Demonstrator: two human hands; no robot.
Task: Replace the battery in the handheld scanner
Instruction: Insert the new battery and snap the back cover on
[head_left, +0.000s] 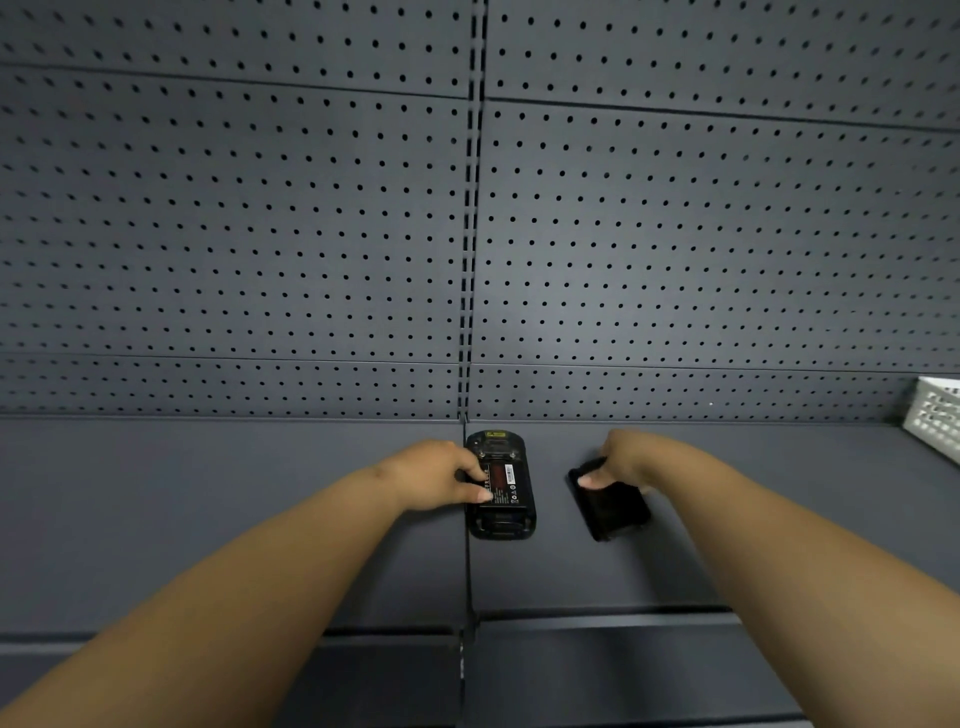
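Note:
A black handheld scanner (501, 519) lies face down on the dark grey shelf (234, 519), its back open. A battery (503, 480) with a red and white label sits in the open compartment. My left hand (441, 475) rests on the scanner's left side, with fingertips on the battery's left edge. To the right lies a flat black piece (615, 506), likely the battery cover or another battery. My right hand (623, 457) has its fingers and thumb closed on that piece's far end.
A grey pegboard wall (311, 234) rises right behind the shelf. A white perforated basket (935, 421) stands at the far right of the shelf. A vertical seam (467, 571) splits the shelf under the scanner. A lower shelf edge (597, 618) runs along the front.

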